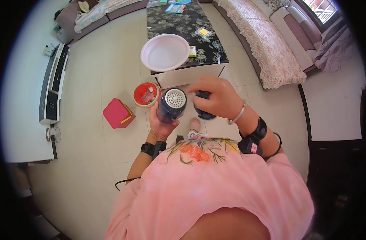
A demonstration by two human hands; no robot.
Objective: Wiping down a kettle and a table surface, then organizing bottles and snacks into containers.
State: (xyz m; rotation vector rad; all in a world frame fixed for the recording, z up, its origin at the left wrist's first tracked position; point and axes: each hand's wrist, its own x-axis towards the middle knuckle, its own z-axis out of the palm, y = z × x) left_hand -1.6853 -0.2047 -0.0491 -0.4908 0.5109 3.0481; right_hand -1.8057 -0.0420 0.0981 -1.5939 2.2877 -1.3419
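Observation:
My left hand (pixel 161 123) grips a dark blue bottle (pixel 171 112) around its side. A white perforated strainer (pixel 175 98) fills the bottle's uncovered mouth, which faces up toward me. Just to the right, my right hand (pixel 217 96) holds a dark blue lid (pixel 204 109), apart from the bottle. My fingers hide part of the lid, and the hand is slightly blurred.
Beyond my hands a white basin (pixel 165 53) rests at the near end of a black flower-patterned table (pixel 183 28). On the floor stand a red bin (pixel 140 95) holding wrappers and a pink box (pixel 115 113) with a yellow handle. A sofa (pixel 270 51) lines the right.

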